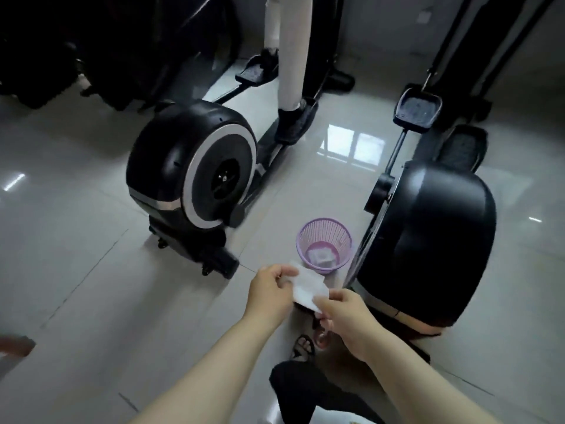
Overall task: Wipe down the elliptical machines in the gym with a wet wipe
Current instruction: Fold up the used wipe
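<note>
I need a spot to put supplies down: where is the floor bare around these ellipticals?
Bare tile lies left of the left elliptical, and between both ellipticals beyond the purple basket. Crowded: basket beside right elliptical, near sandalled feet.

Soft daylight is coming from ahead, and a window is mirroring itself as a pale bright patch on the glossy tiled floor [76,240]. Small streaks of glare are glinting on the tiles at far left and far right. The upper left corner is sinking into near-black, swallowing detail. The left elliptical [189,166] is catching a sheen along its silver ring. The wide lens is bending straight lines toward the edges. The wet wipe [308,286] is bleaching out and its edges are smearing, perhaps from motion blur. Everything is looking slightly soft.
</note>
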Tool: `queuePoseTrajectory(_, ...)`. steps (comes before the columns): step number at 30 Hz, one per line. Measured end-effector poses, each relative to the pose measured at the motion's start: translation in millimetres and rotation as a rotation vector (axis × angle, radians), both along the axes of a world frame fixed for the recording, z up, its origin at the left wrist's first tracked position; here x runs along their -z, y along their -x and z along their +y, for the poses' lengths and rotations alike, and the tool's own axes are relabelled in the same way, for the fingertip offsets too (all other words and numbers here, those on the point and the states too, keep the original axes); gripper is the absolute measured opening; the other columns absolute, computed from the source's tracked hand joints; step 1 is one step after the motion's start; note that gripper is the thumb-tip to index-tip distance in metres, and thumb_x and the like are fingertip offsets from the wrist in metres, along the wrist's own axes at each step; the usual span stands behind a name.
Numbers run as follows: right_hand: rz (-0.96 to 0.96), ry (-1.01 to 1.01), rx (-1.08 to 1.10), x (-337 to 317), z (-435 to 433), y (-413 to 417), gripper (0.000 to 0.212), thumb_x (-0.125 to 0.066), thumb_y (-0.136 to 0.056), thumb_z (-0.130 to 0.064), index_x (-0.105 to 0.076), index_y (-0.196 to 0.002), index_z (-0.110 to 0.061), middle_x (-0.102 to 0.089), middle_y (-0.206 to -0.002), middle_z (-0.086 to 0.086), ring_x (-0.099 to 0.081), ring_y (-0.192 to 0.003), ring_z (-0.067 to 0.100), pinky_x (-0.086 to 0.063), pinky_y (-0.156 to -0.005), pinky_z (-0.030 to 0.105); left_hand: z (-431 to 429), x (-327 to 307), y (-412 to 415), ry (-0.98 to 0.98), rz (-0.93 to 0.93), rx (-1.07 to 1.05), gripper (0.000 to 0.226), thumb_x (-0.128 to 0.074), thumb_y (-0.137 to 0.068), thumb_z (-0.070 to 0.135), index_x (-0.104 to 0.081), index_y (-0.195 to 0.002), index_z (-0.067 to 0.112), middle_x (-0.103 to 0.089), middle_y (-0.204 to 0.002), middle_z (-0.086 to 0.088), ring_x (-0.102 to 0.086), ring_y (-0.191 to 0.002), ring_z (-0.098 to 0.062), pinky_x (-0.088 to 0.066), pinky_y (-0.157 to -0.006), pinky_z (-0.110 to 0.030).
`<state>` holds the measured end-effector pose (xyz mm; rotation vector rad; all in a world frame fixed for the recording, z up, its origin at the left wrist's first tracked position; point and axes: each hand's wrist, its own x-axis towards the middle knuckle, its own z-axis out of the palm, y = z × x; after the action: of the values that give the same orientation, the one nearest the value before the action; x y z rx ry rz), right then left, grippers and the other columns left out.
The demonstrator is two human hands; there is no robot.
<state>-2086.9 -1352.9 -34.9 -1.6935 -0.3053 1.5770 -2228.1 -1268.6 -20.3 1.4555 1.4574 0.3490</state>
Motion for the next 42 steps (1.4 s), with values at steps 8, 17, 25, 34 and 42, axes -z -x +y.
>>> queuePoseTrajectory(8,-0.007,0.055,0.279,41,74,-19,0.023,-0.056,-0.103,-0.019,-0.064,-0.101,0.003,-0.061,-0.079,0.012,-0.057,-0.059,0.015,-0.047,-0.051,0.023,101,42,-45,0.012,0.069,0.183,0.017,-0.061,-0.097,0.015,-0.068,-0.093,0.030,-0.068,-0.097,-0.002,-0.065,-0.084,-0.016,-0.052,-0.074,-0.028)
queuePoseTrajectory(17,0.088,0.159,0.602,107,145,-32,0.016,-0.051,-0.099,-0.006,-0.060,-0.110,-0.013,-0.063,-0.113,0.011,-0.063,-0.091,0.022,-0.059,-0.074,0.032,183,105,-91,0.394,-0.046,0.086,0.045,-0.050,-0.088,-0.018,-0.065,-0.115,0.014,-0.064,-0.098,-0.006,-0.064,-0.090,-0.021,-0.059,-0.085,-0.038)
queuePoseTrajectory(25,-0.030,0.208,0.735,196,209,-40,0.011,-0.058,-0.099,-0.006,-0.063,-0.095,-0.015,-0.067,-0.097,0.008,-0.063,-0.081,0.017,-0.060,-0.081,0.041,258,215,-122,0.473,0.002,0.303,0.011,-0.060,-0.101,0.014,-0.068,-0.095,0.015,-0.071,-0.098,-0.009,-0.068,-0.087,-0.024,-0.058,-0.065,-0.030)
queuePoseTrajectory(34,-0.140,0.299,0.726,352,258,-47,0.018,-0.054,-0.104,-0.020,-0.063,-0.108,-0.005,-0.067,-0.088,0.008,-0.061,-0.054,0.008,-0.045,-0.046,0.021,301,359,-141,0.419,0.055,0.361,0.007,-0.063,-0.099,0.010,-0.065,-0.093,0.014,-0.069,-0.088,-0.006,-0.063,-0.069,-0.015,-0.050,-0.051,-0.020)
queuePoseTrajectory(42,-0.215,0.366,0.614,510,285,-68,0.013,-0.050,-0.104,-0.020,-0.057,-0.097,-0.011,-0.067,-0.094,0.009,-0.066,-0.079,0.027,-0.052,-0.055,0.027,321,523,-171,0.354,0.152,0.334,0.010,-0.062,-0.100,0.025,-0.065,-0.098,0.016,-0.073,-0.096,-0.007,-0.071,-0.082,-0.023,-0.062,-0.072,-0.040)
